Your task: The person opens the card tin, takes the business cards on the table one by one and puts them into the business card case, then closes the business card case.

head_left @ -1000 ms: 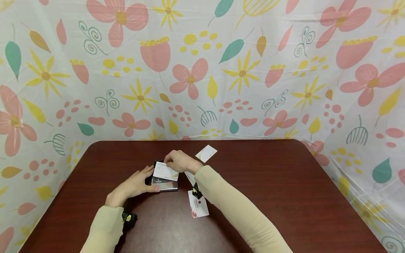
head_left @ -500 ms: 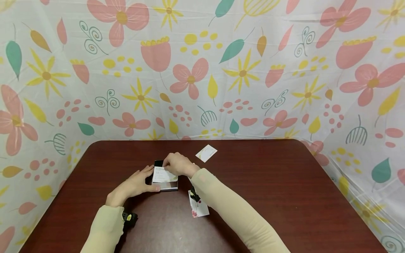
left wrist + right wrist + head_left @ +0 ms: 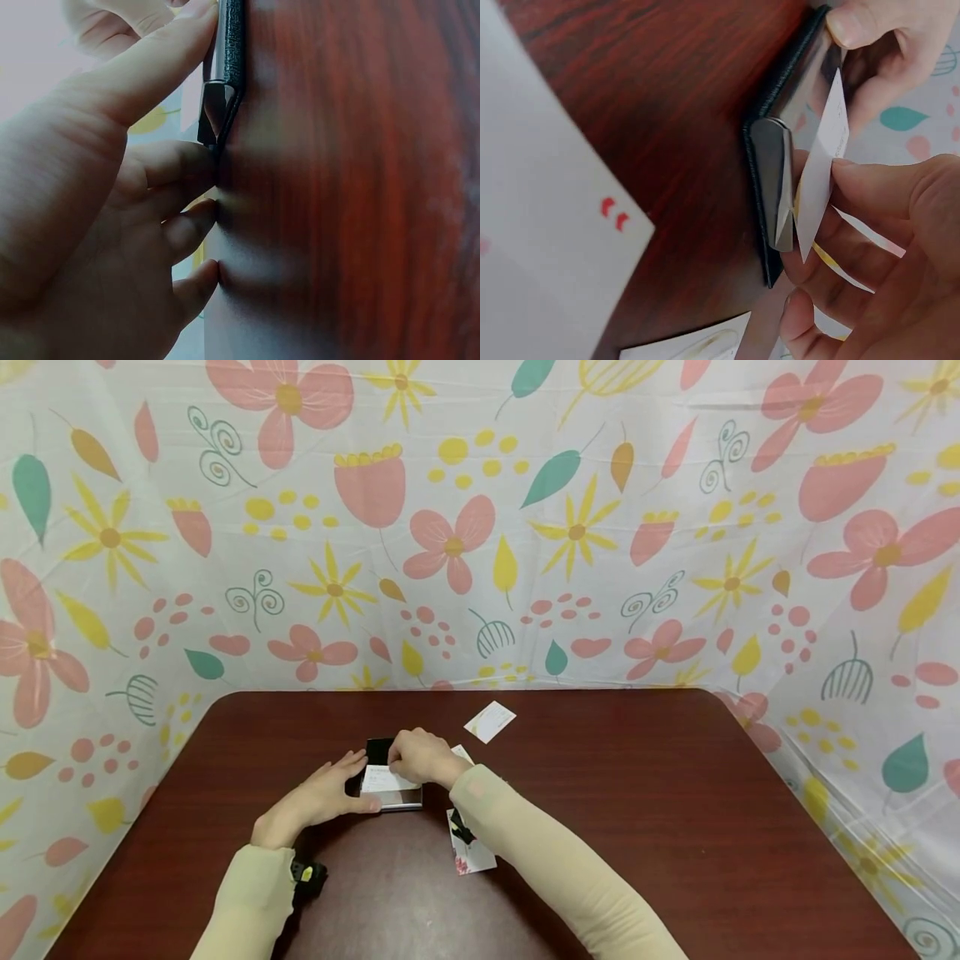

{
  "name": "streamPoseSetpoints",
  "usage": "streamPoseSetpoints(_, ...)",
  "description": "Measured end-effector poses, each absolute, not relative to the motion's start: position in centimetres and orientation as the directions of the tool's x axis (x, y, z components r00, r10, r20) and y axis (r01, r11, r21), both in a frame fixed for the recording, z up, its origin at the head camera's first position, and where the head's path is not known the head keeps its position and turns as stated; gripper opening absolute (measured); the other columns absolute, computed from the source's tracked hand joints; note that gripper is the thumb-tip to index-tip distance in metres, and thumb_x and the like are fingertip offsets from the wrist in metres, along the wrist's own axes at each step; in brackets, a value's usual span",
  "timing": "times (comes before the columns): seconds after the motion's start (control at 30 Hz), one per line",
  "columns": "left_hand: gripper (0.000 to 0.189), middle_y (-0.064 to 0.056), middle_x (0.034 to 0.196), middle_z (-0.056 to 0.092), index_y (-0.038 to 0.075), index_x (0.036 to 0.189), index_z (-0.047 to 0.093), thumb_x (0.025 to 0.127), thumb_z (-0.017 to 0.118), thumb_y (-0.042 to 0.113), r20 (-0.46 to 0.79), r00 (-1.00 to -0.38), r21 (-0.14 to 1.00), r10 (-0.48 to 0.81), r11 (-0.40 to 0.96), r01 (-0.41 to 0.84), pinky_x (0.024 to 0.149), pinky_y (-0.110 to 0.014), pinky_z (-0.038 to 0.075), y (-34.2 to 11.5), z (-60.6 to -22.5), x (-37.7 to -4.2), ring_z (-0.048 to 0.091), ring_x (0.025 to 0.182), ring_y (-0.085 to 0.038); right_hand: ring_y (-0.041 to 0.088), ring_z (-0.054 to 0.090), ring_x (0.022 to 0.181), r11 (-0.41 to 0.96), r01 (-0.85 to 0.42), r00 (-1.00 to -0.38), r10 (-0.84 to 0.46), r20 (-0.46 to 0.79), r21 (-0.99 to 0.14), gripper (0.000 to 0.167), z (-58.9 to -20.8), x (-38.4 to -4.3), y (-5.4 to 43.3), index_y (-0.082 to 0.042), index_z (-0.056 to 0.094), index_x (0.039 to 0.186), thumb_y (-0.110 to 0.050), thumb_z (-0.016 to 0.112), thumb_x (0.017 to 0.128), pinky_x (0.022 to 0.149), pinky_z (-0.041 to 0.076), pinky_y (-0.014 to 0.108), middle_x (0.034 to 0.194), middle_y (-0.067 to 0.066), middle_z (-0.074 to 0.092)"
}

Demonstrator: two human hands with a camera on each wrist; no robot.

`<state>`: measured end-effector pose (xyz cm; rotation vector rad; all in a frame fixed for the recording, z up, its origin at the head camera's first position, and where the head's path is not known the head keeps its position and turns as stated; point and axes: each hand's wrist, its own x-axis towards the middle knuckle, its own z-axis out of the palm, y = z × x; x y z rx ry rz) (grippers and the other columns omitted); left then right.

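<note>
A business card case with a black outside and a shiny metal inside [image 3: 400,797] lies opened out on the table. My left hand [image 3: 318,792] holds it at its left side, the thumb on the front edge and the fingers spread behind. In the left wrist view that thumb presses the case's edge [image 3: 234,49], and several fingertips touch the table. My right hand [image 3: 426,757] pinches a white business card [image 3: 380,778] over the case. In the right wrist view the card [image 3: 826,161] is tilted, its lower edge close against the metal holder [image 3: 774,176]; whether it is inside is unclear.
One loose card [image 3: 491,722] lies farther back on the dark red wooden table [image 3: 637,793]. Another, with a red flower print [image 3: 474,858], lies under my right wrist. Part of a third card [image 3: 462,752] shows behind that wrist. A flowered curtain [image 3: 480,527] hangs behind the table.
My right hand has drawn the card toward the front edge of the case, uncovering more of the black flap behind. The left hand has stayed in place.
</note>
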<state>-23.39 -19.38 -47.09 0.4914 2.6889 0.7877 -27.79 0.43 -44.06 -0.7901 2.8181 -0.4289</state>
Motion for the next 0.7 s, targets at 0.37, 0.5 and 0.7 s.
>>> streamPoseSetpoints(0.37, 0.099, -0.022, 0.159, 0.018, -0.001, 0.152, 0.029, 0.083, 0.072, 0.054, -0.187, -0.9, 0.56, 0.394, 0.795, 0.231, 0.109, -0.066, 0.014, -19.29, -47.03, -23.39, 0.01, 0.14, -0.056, 0.006, 0.057, 0.067, 0.8, -0.502, -0.825, -0.557, -0.094, -0.328, 0.013, -44.45, -27.38, 0.28, -0.023, 0.076, 0.081, -0.019, 0.068, 0.09, 0.059, 0.049, 0.028, 0.079, -0.013, 0.065)
streamPoseSetpoints(0.5, 0.099, -0.022, 0.159, 0.018, -0.001, 0.152, 0.029, 0.083, 0.073, 0.054, -0.188, -0.903, 0.561, 0.386, 0.797, 0.224, 0.109, -0.067, 0.014, -19.26, -47.02, -23.38, 0.009, 0.14, -0.055, 0.006, 0.057, 0.065, 0.796, -0.506, -0.822, -0.561, -0.094, -0.332, 0.015, -44.38, -27.25, 0.3, -0.022, 0.076, 0.081, -0.018, 0.066, 0.091, 0.058, 0.048, 0.027, 0.077, -0.012, 0.064)
streamPoseSetpoints(0.7, 0.1, -0.021, 0.159, 0.017, -0.001, 0.152, 0.028, 0.082, 0.072, 0.055, -0.187, -0.9, 0.561, 0.394, 0.795, 0.232, 0.11, -0.065, 0.012, -19.41, -46.97, -23.36, 0.009, 0.141, -0.052, 0.006, 0.06, 0.072, 0.803, -0.507, -0.821, -0.561, -0.108, -0.312, 0.012, -44.25, -27.16, 0.11, -0.021, 0.079, 0.091, -0.022, 0.066, 0.092, 0.063, 0.051, 0.029, 0.086, -0.011, 0.069)
